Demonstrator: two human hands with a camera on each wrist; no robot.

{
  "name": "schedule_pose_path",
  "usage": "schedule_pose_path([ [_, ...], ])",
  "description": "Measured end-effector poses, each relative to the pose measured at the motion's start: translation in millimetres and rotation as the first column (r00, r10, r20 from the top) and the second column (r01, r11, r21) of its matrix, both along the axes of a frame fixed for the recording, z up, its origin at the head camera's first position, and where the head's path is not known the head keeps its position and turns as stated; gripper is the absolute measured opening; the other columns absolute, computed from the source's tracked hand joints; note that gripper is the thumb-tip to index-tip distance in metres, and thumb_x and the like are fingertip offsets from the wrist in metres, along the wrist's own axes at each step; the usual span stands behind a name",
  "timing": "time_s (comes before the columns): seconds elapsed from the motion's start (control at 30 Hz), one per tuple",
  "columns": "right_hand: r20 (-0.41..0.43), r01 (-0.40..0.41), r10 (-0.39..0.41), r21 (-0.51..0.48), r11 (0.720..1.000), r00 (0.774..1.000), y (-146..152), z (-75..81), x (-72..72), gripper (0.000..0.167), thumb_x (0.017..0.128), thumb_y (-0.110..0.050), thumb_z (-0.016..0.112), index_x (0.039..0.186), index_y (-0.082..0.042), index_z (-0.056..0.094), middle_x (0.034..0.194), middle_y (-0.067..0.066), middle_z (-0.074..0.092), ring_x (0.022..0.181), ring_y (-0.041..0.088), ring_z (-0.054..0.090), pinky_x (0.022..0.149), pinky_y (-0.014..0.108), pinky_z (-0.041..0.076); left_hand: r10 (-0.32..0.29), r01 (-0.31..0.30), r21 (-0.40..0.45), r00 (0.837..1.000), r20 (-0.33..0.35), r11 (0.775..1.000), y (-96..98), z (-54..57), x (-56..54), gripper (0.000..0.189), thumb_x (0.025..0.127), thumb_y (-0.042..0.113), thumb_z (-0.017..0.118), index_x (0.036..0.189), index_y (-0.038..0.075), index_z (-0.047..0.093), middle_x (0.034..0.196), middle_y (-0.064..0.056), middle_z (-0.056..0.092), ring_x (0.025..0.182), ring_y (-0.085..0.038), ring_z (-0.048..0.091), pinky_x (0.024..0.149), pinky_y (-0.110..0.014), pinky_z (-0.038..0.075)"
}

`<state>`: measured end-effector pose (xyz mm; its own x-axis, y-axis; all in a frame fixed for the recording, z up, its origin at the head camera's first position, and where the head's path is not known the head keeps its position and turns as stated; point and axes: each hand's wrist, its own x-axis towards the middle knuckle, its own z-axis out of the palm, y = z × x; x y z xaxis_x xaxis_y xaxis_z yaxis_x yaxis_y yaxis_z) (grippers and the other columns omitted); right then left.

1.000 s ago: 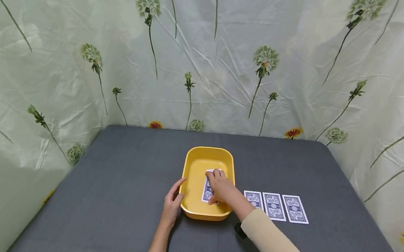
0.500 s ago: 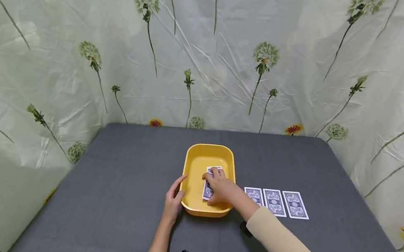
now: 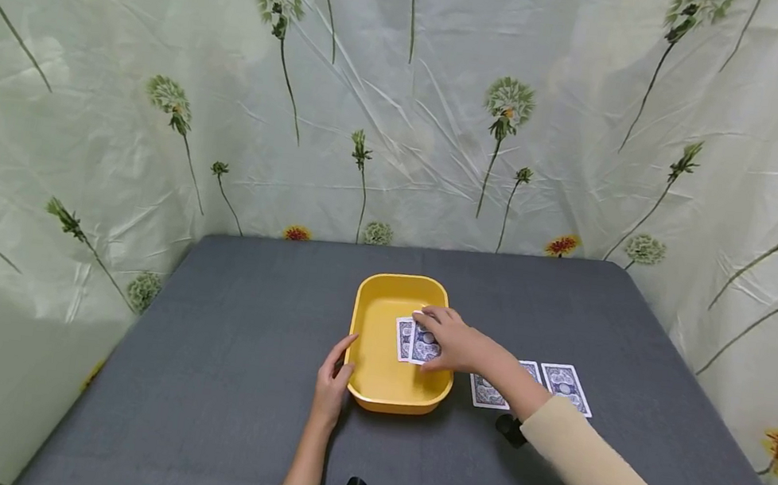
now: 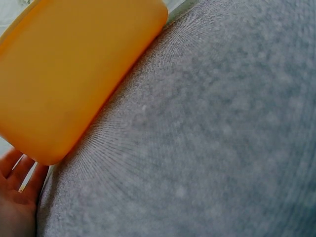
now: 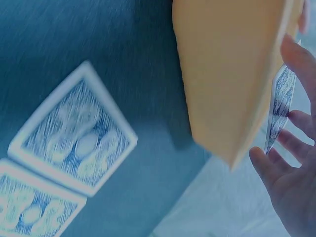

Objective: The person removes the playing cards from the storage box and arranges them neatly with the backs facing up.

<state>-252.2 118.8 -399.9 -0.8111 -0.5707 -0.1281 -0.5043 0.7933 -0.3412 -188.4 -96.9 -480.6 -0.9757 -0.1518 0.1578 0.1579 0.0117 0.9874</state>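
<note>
My right hand [image 3: 458, 343] pinches a blue-backed playing card [image 3: 424, 346] by its edges, over the right side of the yellow tray [image 3: 396, 406]. In the right wrist view this held card [image 5: 282, 102] shows edge-on between thumb and fingers, beside the tray's rim. Another playing card [image 3: 404, 339] lies back up in the tray, partly covered by the held one. The left hand [image 3: 331, 384] rests against the tray's left wall, its fingers fairly straight. In the left wrist view the left hand's fingertips [image 4: 20, 170] meet the tray's corner.
Right of the tray several cards lie in a row on the dark grey cloth [image 3: 241, 338]: a near card [image 3: 489, 394], one partly behind my right forearm, and a far-right card [image 3: 566, 387]. A flower-printed curtain [image 3: 432, 119] hangs behind and beside the table.
My right hand has lifted a playing card off the one in the tray and moved right and slightly away with it, uncovering the card beneath. The left hand stays at the tray.
</note>
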Motion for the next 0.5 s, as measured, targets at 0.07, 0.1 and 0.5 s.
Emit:
schedule_pose_path([
  [0.07,-0.025,0.018,-0.018,-0.011,1.0,1.0,11.1,4.8,0.7,0.085,0.072,-0.038,0.073,0.141,-0.012,0.032,0.144,0.014,0.029,0.131,0.035,0.026,0.1,0.052,0.032,-0.003,0.003,0.001,1.0,-0.01,1.0,-0.8,-4.1,-1.7,0.045,0.082,-0.005,0.043,0.126,0.002,0.051,0.133,-0.017,0.047,0.119,-0.027,0.043,0.086,-0.015,0.037],
  [0.1,-0.044,0.025,-0.026,-0.008,1.0,0.999,17.3,6.8,1.1,0.086,0.071,-0.039,0.073,0.141,-0.012,0.032,0.144,0.014,0.03,0.131,0.035,0.026,0.1,0.053,0.033,-0.003,0.003,0.002,1.0,-0.017,1.0,-1.0,-8.4,-3.4,0.045,0.082,-0.005,0.043,0.126,0.002,0.052,0.133,-0.016,0.047,0.119,-0.027,0.043,0.086,-0.014,0.037],
  [0.5,-0.207,0.119,-0.101,0.076,0.99,0.973,105.7,19.1,9.5,0.086,0.07,-0.034,0.075,0.14,-0.01,0.032,0.142,0.018,0.033,0.126,0.042,0.032,0.096,0.058,0.031,-0.001,0.001,0.015,1.0,0.008,1.0,1.0,0.4,0.2,0.045,0.083,-0.004,0.043,0.127,0.001,0.051,0.134,-0.017,0.046,0.12,-0.032,0.042,0.085,-0.014,0.036],
])
